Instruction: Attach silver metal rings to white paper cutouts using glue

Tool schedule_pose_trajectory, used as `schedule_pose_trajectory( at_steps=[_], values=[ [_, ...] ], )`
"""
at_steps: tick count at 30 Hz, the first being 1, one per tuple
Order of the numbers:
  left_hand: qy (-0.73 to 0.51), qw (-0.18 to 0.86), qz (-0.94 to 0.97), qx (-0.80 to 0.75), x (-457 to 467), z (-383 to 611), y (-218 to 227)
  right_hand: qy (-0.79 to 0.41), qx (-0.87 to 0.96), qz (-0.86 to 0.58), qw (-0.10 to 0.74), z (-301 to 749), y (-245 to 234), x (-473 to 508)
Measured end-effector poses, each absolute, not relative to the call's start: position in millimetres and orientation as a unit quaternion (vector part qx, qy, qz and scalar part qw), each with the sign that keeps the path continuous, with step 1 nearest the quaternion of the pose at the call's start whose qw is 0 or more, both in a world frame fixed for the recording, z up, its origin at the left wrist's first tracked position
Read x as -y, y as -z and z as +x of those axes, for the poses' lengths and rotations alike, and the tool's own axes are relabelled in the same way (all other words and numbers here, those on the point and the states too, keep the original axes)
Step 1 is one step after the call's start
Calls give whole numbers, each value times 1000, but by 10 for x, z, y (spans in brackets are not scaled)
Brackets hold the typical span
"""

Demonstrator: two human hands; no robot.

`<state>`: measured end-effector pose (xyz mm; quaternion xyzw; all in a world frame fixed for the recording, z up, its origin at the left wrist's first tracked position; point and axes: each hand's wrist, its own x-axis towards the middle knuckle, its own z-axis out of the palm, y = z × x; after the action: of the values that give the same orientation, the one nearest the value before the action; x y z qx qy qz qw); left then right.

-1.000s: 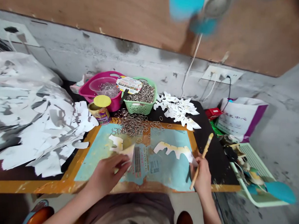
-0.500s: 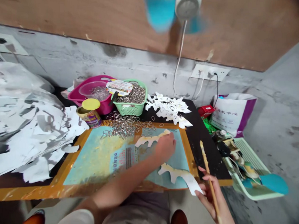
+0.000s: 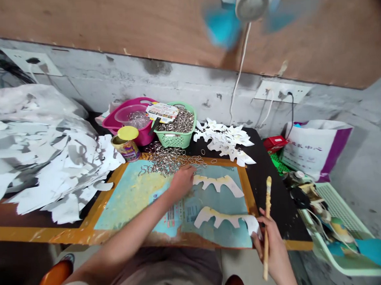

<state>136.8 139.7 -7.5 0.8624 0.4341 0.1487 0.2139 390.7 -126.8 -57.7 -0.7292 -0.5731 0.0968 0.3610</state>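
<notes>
My left hand [image 3: 182,181] reaches across the blue work mat [image 3: 139,196] to the near edge of a heap of metal rings [image 3: 169,159]; its fingers curl down among the rings and what they hold is hidden. Beside it lies one white jagged paper cutout [image 3: 218,182]. A second jagged cutout [image 3: 224,217] lies at the mat's front, and my right hand [image 3: 274,253] pinches its right end while also gripping a wooden glue brush [image 3: 267,225] that points up.
A green basket [image 3: 176,137] of rings, a pink tub [image 3: 135,120] and a yellow-lidded can [image 3: 126,142] stand behind the mat. White cutouts [image 3: 225,140] pile at the back, paper scraps [image 3: 44,163] on the left. A tray [image 3: 338,232] and bag [image 3: 315,148] sit right. A fan [image 3: 250,3] spins overhead.
My left hand carried a cutout from the mat's left to its right side, set it down, then moved back to the ring heap. My right hand pulled the other cutout toward the front edge.
</notes>
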Motion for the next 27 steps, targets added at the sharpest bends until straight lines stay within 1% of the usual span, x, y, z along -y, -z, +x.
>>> schedule_pose_trajectory(
  at_steps=[5, 9, 13, 18, 23, 27],
  values=[
    [-115, 235, 889, -375, -1762, 1255, 122, -45, 612, -734, 290, 4079, 564, 1282],
    [-123, 259, 883, -373, -1847, 1267, 121, -41, 622, -732, 275, 4144, 467, 1323],
    [-137, 314, 859, -380, -1940, 1301, 83, -47, 626, -725, 283, 4120, 333, 1334],
    [-103, 426, 847, -302, -1893, 1429, -13, 21, 573, -755, 317, 4050, 306, 1278],
    [-49, 511, 833, -206, -1565, 1530, -22, -22, 594, -744, 305, 3917, 380, 1240],
    [-28, 537, 823, -181, -1319, 1578, 65, -14, 584, -749, 314, 3849, 398, 1247]
  ],
)
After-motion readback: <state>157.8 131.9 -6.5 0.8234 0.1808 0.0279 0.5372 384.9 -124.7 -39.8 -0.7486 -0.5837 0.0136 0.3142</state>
